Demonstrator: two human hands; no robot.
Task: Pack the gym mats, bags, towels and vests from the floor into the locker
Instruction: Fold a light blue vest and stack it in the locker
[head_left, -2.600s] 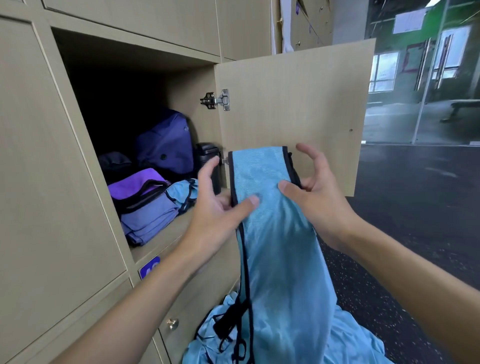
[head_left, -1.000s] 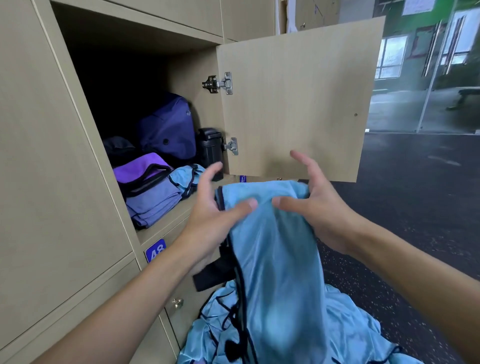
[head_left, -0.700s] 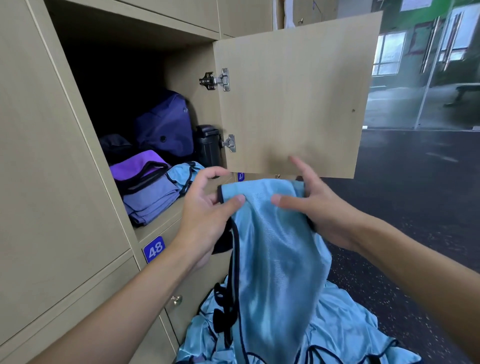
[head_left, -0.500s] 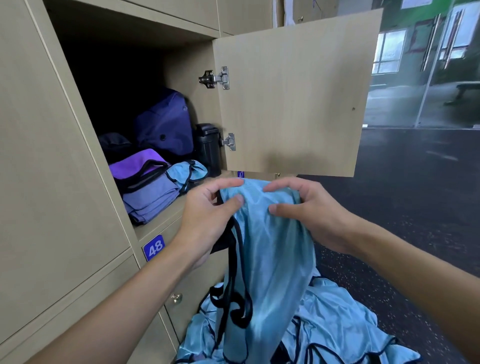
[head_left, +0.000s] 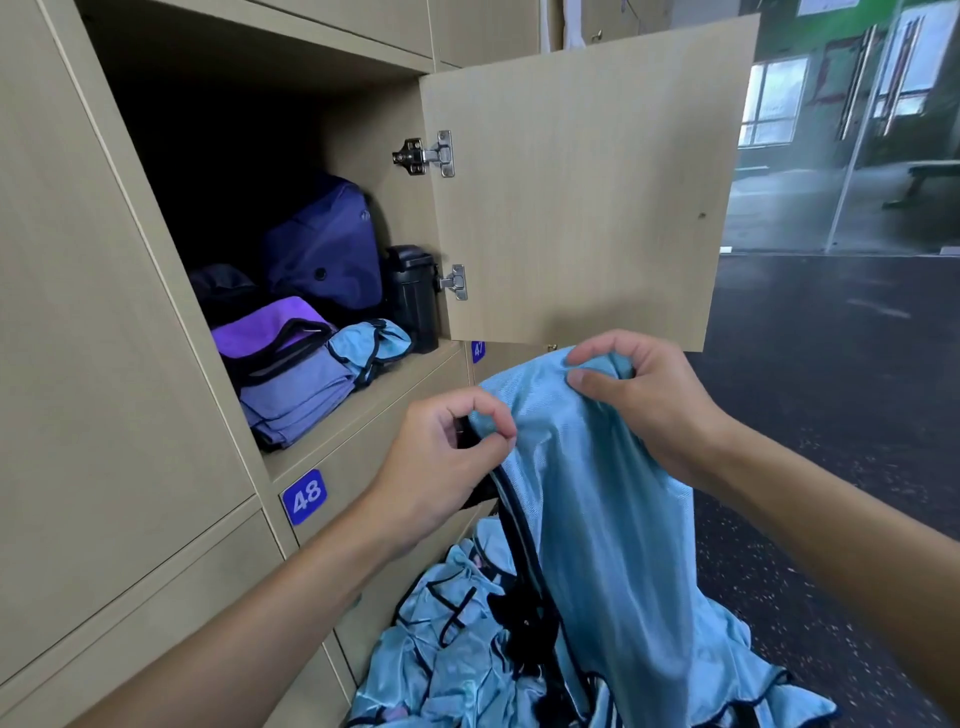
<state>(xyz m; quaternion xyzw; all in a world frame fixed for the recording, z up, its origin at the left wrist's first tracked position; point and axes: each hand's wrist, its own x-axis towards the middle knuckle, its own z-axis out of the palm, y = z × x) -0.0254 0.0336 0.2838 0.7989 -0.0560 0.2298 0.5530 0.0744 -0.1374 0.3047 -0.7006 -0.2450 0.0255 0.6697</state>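
Beside locker (head_left: 374, 400), vest (head_left: 597, 493) between fingers (head_left: 597, 382)

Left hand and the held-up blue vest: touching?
Touching. The head view shows the left hand pinching the blue vest at its black-trimmed edge, between thumb and forefinger.

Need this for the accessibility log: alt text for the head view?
The left hand and right hand pinch the top of a light blue vest before an open locker, more vests heaped below. Inside: purple bags, a folded vest, a black container.
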